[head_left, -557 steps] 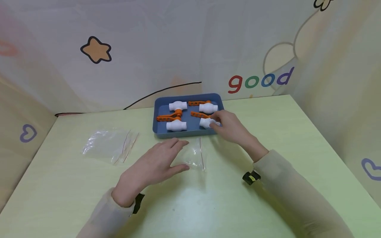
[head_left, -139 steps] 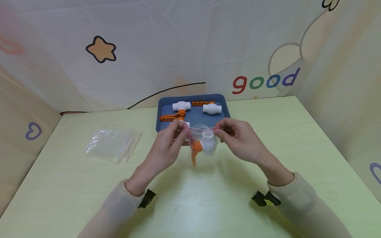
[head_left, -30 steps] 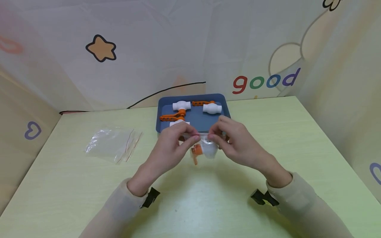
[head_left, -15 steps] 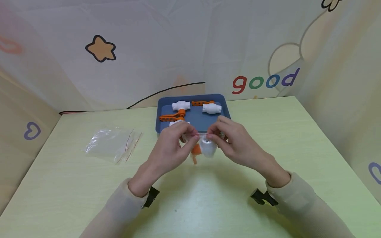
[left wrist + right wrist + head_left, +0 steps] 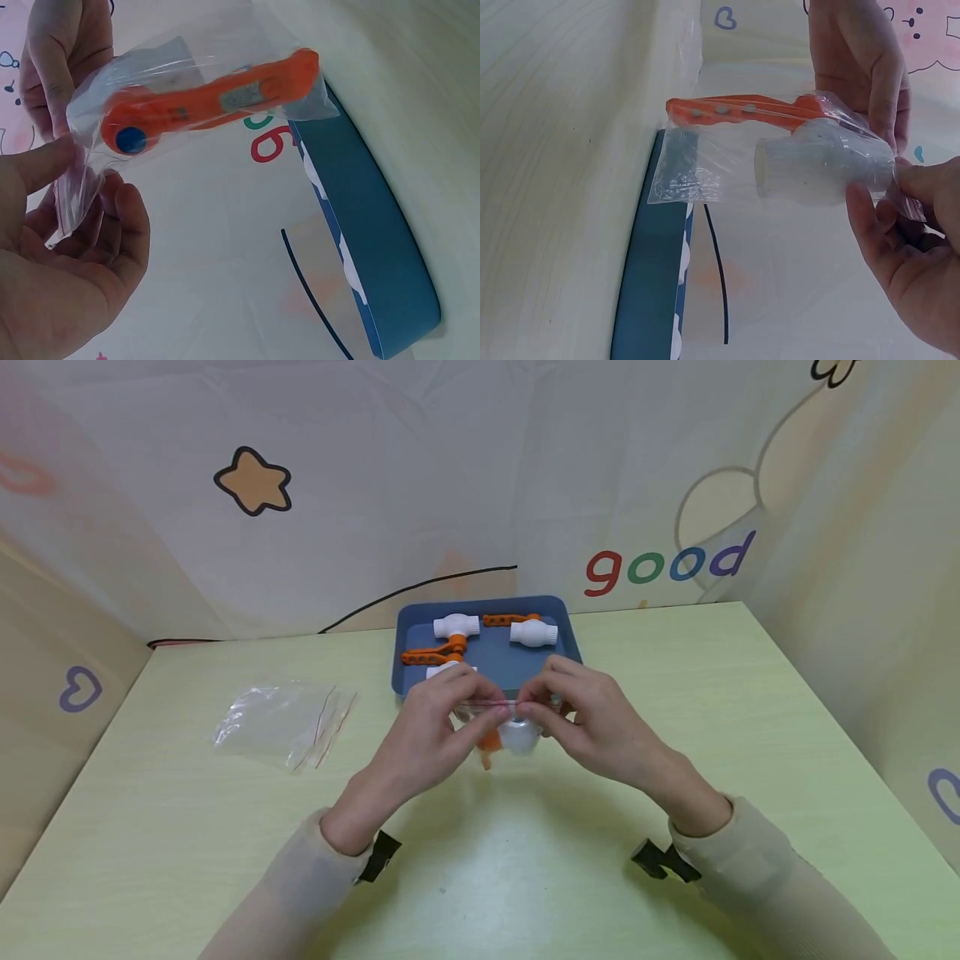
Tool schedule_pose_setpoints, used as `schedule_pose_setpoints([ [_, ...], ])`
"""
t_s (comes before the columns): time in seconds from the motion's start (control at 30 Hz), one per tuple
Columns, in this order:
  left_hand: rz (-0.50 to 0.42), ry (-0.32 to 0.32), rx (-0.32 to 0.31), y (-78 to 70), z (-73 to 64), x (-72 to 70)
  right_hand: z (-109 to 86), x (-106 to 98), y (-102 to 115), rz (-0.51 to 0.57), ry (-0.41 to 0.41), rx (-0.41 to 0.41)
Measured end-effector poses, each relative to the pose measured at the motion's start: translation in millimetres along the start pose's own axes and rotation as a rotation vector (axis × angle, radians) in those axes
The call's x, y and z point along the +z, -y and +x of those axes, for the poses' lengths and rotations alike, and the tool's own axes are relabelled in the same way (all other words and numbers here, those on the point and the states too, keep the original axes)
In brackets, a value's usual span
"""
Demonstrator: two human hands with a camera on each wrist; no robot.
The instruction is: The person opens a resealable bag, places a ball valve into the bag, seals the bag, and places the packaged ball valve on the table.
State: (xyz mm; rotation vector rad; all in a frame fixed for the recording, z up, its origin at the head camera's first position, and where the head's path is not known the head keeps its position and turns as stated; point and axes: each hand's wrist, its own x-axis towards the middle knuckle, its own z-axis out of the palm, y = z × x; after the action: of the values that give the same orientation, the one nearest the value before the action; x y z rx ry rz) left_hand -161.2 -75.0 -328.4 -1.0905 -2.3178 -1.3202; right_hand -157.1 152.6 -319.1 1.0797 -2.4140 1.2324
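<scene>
A clear zip bag (image 5: 727,161) hangs between my two hands, with a white ball valve (image 5: 825,161) inside it. The valve's orange lever handle (image 5: 217,97) points down toward the bag's bottom in the head view. My left hand (image 5: 435,727) pinches the red-lined zip edge between thumb and fingers. Close beside it, my right hand (image 5: 592,710) pinches the same edge, the thumbs nearly meeting. Behind the hands, a blue tray (image 5: 502,672) holds more white valves (image 5: 534,633) with orange handles; the front one is partly hidden by my left hand.
Several flat clear zip bags (image 5: 273,722) lie on the light table (image 5: 465,893) to the left. A printed curtain (image 5: 420,468) stands behind the tray and along both sides.
Earlier a valve was picked from the tray, then the bag was held up with it inside. Over the last second both hands shift slightly left along the zip edge, still pinching it.
</scene>
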Motion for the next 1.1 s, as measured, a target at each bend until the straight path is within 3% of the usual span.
schedule_pose_setpoints([
  [0.27, -0.017, -0.001, -0.011, -1.5, -0.4, -1.1, 0.1, -0.9, -0.2, 0.066, -0.004, -0.009],
  [0.7, -0.009, 0.015, -0.036, -3.7, -0.3, -0.4, -0.4, -8.6, 1.9, 0.095, 0.041, 0.132],
  [1.1, -0.04, -0.008, -0.023, -2.3, 0.4, 0.6, -0.8, -6.0, 3.3, 0.017, 0.066, 0.007],
])
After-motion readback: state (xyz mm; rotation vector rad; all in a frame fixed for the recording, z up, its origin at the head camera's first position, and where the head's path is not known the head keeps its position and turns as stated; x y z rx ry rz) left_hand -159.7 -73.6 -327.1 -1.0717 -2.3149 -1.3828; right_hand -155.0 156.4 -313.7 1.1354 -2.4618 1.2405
